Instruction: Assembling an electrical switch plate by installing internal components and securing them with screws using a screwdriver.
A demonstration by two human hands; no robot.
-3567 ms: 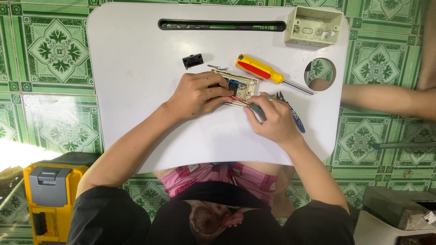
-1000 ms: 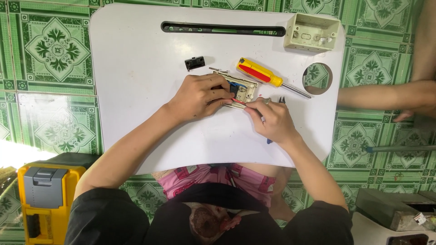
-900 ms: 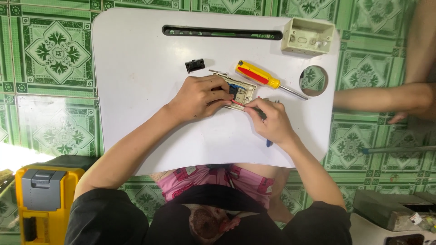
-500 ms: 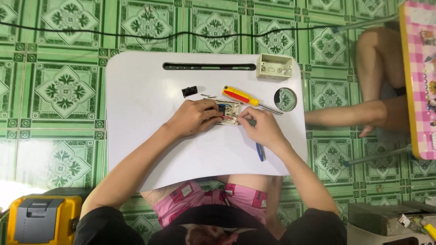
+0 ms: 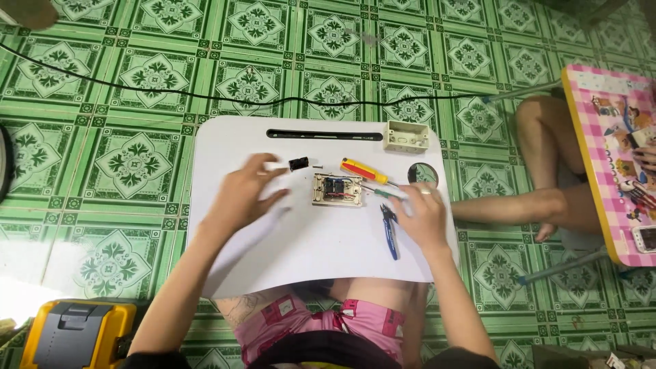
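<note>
Resting on the white counter nearest the person, the left hand lies spread with fingers open, holding nothing, while the right hand sits beside blue-handled pliers, its fingers curled loosely over a small green-tipped tool; whether they grip it I cannot tell. Between the hands lies the beige switch plate, free of both. Just beyond it are a small black part and a red-and-yellow screwdriver; farther back stands a beige wall box near the counter's slot
</note>
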